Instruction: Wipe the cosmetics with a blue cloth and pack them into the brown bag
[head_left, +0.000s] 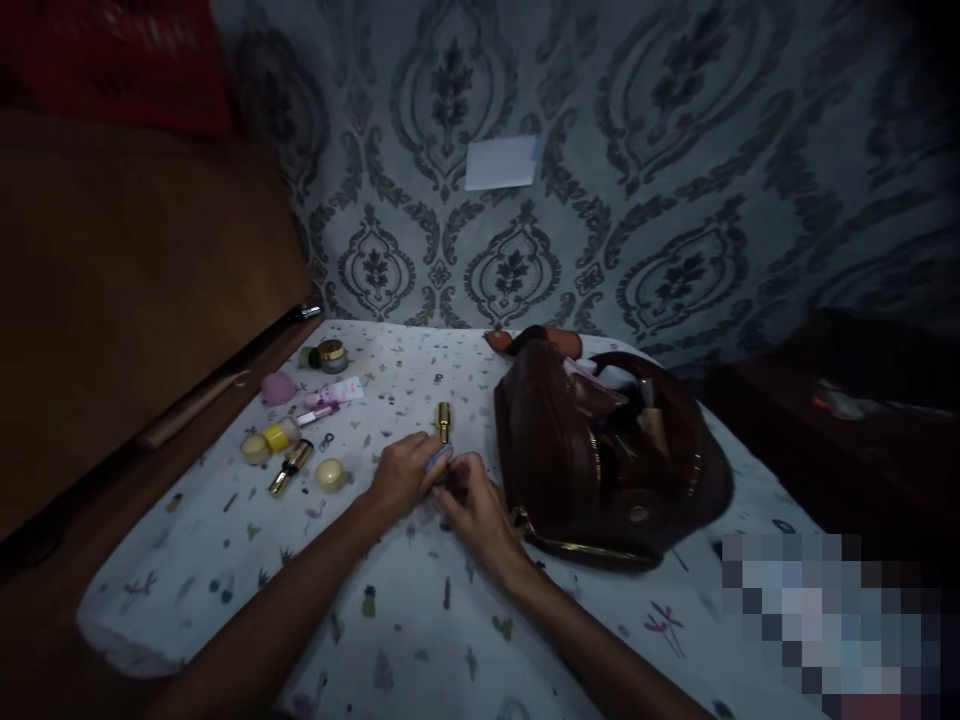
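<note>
My left hand (405,470) is closed, its fingers bent around a small blue item (439,458) whose kind I cannot make out. My right hand (476,510) meets it from the right, fingers pinched close to the same item; what they grip is hidden. Just beyond the fingertips is a gold-capped cosmetic tube (444,418), its lower end close to the left fingers; whether they touch it is unclear. Right of my hands stands a brown leather handbag (547,450), unzipped, with a beige tube (654,425) among its contents.
Cosmetics lie at left: a gold-lidded jar (332,356), pink sponge (277,388), pink-and-white tube (334,391), yellow-banded container (282,434), gold-capped bottle (291,468) and cream-coloured round pot (330,474). A wooden panel (135,320) borders the printed sheet (405,620); patterned wall (375,270) behind.
</note>
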